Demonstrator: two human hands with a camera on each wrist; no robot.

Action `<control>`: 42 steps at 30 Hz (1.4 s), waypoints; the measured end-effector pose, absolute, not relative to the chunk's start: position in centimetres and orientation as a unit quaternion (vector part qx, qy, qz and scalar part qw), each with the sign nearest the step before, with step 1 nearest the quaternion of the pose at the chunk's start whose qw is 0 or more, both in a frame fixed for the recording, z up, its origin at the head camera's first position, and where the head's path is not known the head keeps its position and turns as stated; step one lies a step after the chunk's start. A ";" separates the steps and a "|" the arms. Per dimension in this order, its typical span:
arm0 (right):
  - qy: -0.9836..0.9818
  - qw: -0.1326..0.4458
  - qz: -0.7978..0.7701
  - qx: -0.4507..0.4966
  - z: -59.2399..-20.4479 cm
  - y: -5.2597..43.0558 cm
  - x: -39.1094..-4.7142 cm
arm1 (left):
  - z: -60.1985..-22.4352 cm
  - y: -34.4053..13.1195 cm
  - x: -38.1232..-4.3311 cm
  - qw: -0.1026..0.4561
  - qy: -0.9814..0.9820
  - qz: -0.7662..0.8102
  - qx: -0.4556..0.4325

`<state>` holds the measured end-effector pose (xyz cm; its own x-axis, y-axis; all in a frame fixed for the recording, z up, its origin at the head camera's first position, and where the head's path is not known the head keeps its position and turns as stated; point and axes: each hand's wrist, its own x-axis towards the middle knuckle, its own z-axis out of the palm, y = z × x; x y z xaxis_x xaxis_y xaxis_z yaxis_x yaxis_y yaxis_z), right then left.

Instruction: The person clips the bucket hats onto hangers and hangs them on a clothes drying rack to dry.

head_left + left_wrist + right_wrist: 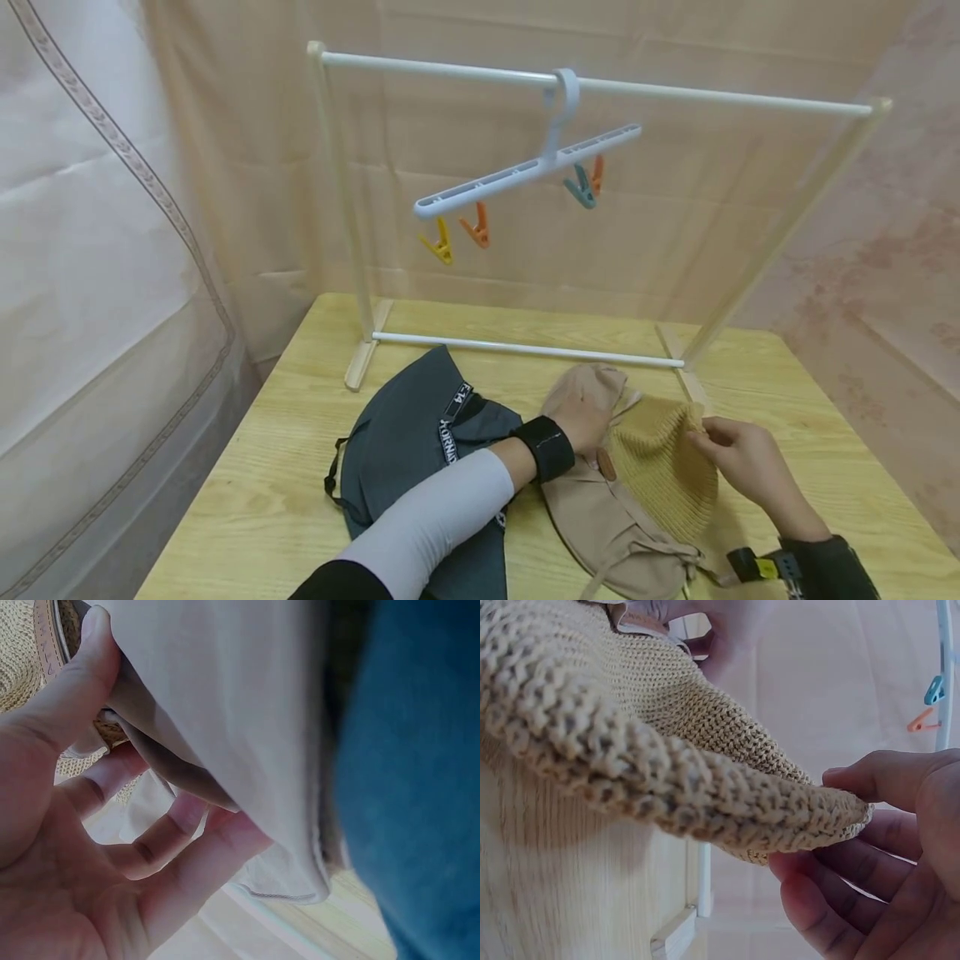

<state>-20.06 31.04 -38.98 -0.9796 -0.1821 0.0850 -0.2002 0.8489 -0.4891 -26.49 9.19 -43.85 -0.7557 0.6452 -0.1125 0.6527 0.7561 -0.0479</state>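
Note:
A beige cloth sun hat with straps lies on the table, a straw-coloured knitted part within it and a brown tag at the border of the two. My left hand holds the cloth at its far side; in the left wrist view the thumb is above the fold and the fingers beneath. My right hand pinches the knitted part's rounded edge between thumb and fingers. Under my left forearm spreads a dark grey hat with white lettering on black strips.
Behind the hats stands a rack with white bars and wooden legs. A pale blue hanger hangs from its top bar, carrying a yellow clip, orange clips and a teal clip. Cloth curtains surround the wooden table.

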 end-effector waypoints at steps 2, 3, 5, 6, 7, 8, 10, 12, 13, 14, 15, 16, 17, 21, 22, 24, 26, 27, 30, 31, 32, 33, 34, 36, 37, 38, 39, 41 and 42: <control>-0.962 0.029 0.251 0.106 -38.9 30.8 -20.1 | -43.9 9.2 -26.6 0.047 0.935 -0.040 0.348; -0.962 0.033 0.249 0.111 -38.8 30.7 -20.1 | -43.9 9.2 -26.7 0.050 0.935 -0.042 0.349; -0.960 0.041 0.247 0.122 -38.7 30.4 -20.2 | -43.9 9.2 -26.8 0.047 0.934 -0.044 0.351; -0.960 0.046 0.246 0.128 -38.7 30.3 -20.3 | -44.0 9.2 -26.9 0.039 0.934 -0.051 0.352; -0.959 0.051 0.246 0.133 -38.7 30.2 -20.3 | -43.9 9.1 -26.9 0.036 0.934 -0.051 0.351; -0.958 0.055 0.246 0.137 -38.7 30.1 -20.4 | -43.9 9.1 -27.0 0.036 0.935 -0.047 0.349; -0.957 0.059 0.246 0.143 -38.7 30.0 -20.5 | -43.9 9.0 -27.2 0.040 0.938 -0.036 0.342; -0.956 0.060 0.247 0.145 -38.8 29.9 -20.5 | -43.9 9.0 -27.3 0.047 0.941 -0.022 0.336; -0.956 0.059 0.248 0.144 -38.8 29.8 -20.5 | -43.9 9.0 -27.4 0.054 0.941 -0.015 0.333; -0.956 0.056 0.249 0.142 -38.8 29.8 -20.6 | -43.9 9.0 -27.4 0.057 0.941 -0.013 0.332; -0.956 0.055 0.250 0.140 -38.8 29.8 -20.5 | -43.9 9.0 -27.4 0.061 0.941 -0.012 0.331; -0.957 0.051 0.251 0.138 -38.8 29.8 -20.5 | -43.9 9.0 -27.4 0.068 0.941 -0.009 0.330; -0.957 0.049 0.251 0.135 -38.8 29.7 -20.5 | -44.0 9.0 -27.4 0.074 0.941 -0.008 0.330; -0.959 0.042 0.250 0.126 -38.8 29.6 -20.4 | -44.2 9.0 -27.3 0.081 0.941 -0.010 0.328; -0.959 0.043 0.249 0.125 -38.8 29.6 -20.4 | -44.2 9.0 -27.2 0.081 0.942 -0.010 0.327; -0.960 0.047 0.248 0.124 -38.8 29.6 -20.3 | -44.2 9.0 -27.2 0.079 0.942 -0.012 0.326; -0.959 0.056 0.249 0.127 -38.8 29.6 -20.2 | -44.2 9.0 -27.1 0.078 0.942 -0.011 0.325; -0.958 0.062 0.248 0.129 -38.8 29.5 -20.2 | -44.1 9.0 -27.1 0.076 0.942 -0.012 0.326; -0.955 0.080 0.251 0.136 -38.8 29.4 -20.2 | -44.1 9.0 -27.1 0.072 0.942 -0.014 0.327; -0.954 0.086 0.252 0.138 -38.8 29.3 -20.2 | -44.1 9.0 -27.1 0.068 0.942 -0.017 0.329; -0.953 0.090 0.255 0.140 -38.8 29.2 -20.2 | -44.1 9.0 -27.0 0.066 0.941 -0.019 0.330; -0.951 0.094 0.257 0.141 -38.8 29.1 -20.2 | -44.1 9.0 -27.0 0.066 0.941 -0.019 0.331; -0.950 0.095 0.261 0.140 -38.8 29.0 -20.2 | -44.1 9.0 -27.0 0.067 0.941 -0.020 0.332; -0.949 0.094 0.267 0.138 -38.8 28.9 -20.1 | -44.1 9.0 -26.9 0.070 0.940 -0.022 0.334; -0.948 0.094 0.271 0.136 -38.8 28.8 -20.1 | -44.1 9.0 -26.9 0.074 0.939 -0.020 0.334; -0.948 0.095 0.273 0.134 -38.8 28.7 -20.1 | -44.1 9.0 -26.8 0.078 0.939 -0.019 0.335; -0.948 0.097 0.273 0.132 -38.8 28.5 -20.1 | -44.1 9.0 -26.8 0.082 0.939 -0.016 0.335; -0.947 0.102 0.275 0.131 -38.8 28.3 -20.0 | -44.2 9.0 -26.7 0.084 0.938 -0.013 0.337; -0.947 0.104 0.276 0.131 -38.8 28.2 -20.0 | -44.2 9.0 -26.6 0.082 0.937 -0.016 0.339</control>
<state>-20.03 28.21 -38.79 -0.9440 -0.1910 0.2689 -0.3055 0.8137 -0.4946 -26.65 9.01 -44.20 -0.7563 0.6332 -0.1644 0.6386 0.7691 0.0249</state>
